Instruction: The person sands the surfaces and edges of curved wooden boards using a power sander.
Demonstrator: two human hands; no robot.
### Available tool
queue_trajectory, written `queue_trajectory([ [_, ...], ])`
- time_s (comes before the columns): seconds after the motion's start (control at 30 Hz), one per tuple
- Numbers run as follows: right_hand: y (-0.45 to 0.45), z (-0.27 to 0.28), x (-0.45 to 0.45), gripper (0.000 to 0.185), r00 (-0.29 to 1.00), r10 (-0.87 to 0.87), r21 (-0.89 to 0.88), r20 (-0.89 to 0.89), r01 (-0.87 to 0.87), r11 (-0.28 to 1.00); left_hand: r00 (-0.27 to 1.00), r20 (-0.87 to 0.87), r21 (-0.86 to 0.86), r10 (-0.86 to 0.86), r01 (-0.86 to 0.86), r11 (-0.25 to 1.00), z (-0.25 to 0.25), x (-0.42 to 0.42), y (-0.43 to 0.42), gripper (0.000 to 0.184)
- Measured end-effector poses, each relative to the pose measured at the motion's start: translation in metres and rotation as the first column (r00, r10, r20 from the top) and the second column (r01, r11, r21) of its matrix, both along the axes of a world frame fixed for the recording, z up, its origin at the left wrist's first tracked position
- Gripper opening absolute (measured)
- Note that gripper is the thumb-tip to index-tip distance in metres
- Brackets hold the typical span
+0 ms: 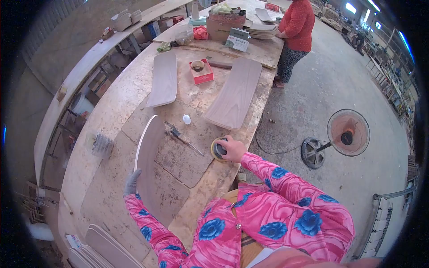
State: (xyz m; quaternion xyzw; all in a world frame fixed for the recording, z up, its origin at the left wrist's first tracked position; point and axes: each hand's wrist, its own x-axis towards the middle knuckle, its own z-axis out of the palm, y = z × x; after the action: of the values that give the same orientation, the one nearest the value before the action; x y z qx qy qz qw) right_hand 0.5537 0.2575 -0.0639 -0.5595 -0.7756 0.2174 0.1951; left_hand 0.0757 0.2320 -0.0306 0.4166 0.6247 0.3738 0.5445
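Note:
My left hand, in a grey glove, grips the pale edge of a curved wooden panel standing on its edge on the worktable. My bare right hand is closed on a round thing with a yellowish rim and a dark middle, near the table's right edge; its exact kind is unclear. Between the hands lies a thin tool with a long metal shaft. A small white bottle is just beyond it.
Two curved wooden panels lie farther up the worktable, with a red box between them. More panels are stacked at lower left. A person in red stands at the far end. A fan stands on the right.

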Motion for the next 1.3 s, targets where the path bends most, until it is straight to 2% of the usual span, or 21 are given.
queue_trajectory([
  [0.07, -0.002, -0.001, -0.001, 0.059, 1.0, -0.006, -0.007, -0.021, 0.006, 1.0, 0.999, 0.042, 0.003, 0.01, -0.01, 1.0, -0.005, -0.007, -0.004, 0.047],
  [0.13, -0.002, 0.001, 0.0, 0.059, 1.0, -0.014, 0.006, -0.009, 0.014, 1.0, 0.974, 0.209, -0.062, 0.085, -0.074, 0.995, 0.001, 0.002, -0.003, 0.042],
  [0.2, 0.0, 0.004, 0.0, 0.059, 1.0, -0.006, -0.009, -0.006, 0.006, 1.0, 0.955, 0.272, -0.08, 0.121, -0.102, 0.992, 0.002, 0.005, -0.003, 0.042],
  [0.57, 0.001, 0.003, -0.001, 0.059, 1.0, -0.01, -0.049, -0.006, 0.01, 0.999, 0.956, 0.265, -0.042, 0.126, -0.119, 0.992, -0.002, 0.006, -0.005, 0.039],
  [0.67, -0.001, 0.001, -0.001, 0.058, 1.0, -0.024, 0.0, -0.005, 0.024, 1.0, 0.96, 0.257, -0.01, 0.115, -0.117, 0.993, -0.003, 0.007, -0.004, 0.039],
  [0.73, -0.001, 0.006, -0.002, 0.058, 1.0, -0.025, -0.042, 0.002, 0.025, 0.999, 0.955, 0.269, -0.004, 0.124, -0.127, 0.992, 0.0, 0.01, -0.005, 0.038],
  [0.83, -0.001, 0.008, -0.002, 0.058, 1.0, -0.02, -0.05, 0.009, 0.021, 0.999, 0.932, 0.293, -0.097, 0.211, -0.191, 0.977, 0.004, 0.014, -0.009, 0.036],
  [1.03, -0.001, 0.007, -0.001, 0.058, 1.0, -0.014, -0.042, -0.012, 0.014, 0.999, 0.884, 0.416, -0.119, 0.215, -0.181, 0.976, -0.008, 0.005, -0.008, 0.036],
  [1.23, 0.001, -0.002, 0.0, 0.059, 1.0, -0.015, -0.029, -0.017, 0.015, 0.999, 0.895, 0.397, -0.133, 0.205, -0.165, 0.977, 0.024, 0.025, -0.013, 0.035],
  [1.3, 0.004, -0.003, 0.002, 0.059, 1.0, -0.002, -0.006, -0.03, 0.002, 1.0, 0.926, 0.332, -0.081, 0.179, -0.161, 0.984, 0.006, 0.008, -0.003, 0.036],
])
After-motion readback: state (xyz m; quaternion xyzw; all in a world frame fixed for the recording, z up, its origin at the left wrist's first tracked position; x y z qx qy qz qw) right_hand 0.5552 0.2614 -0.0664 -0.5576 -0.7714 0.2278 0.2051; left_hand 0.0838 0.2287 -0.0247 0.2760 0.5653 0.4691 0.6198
